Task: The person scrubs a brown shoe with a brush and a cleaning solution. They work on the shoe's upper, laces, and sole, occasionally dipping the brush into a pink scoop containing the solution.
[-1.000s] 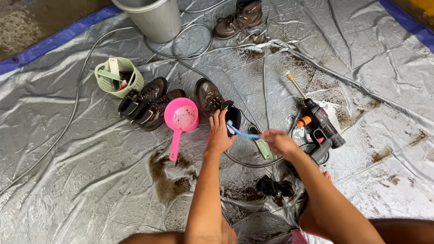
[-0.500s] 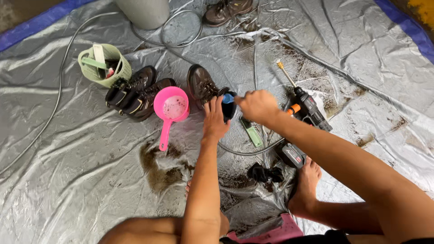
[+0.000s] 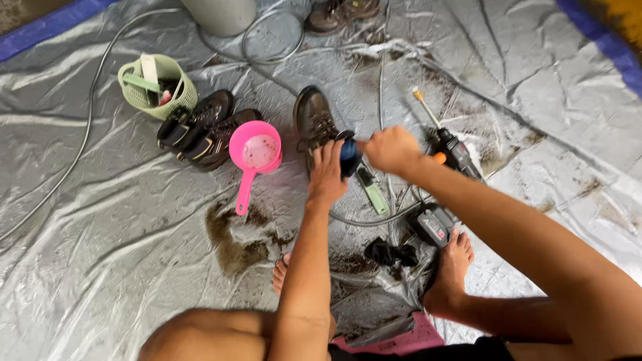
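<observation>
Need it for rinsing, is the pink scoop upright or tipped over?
Upright: the pink scoop sits on the tarp with its bowl facing up, inside visible, handle lying toward the person.
</observation>
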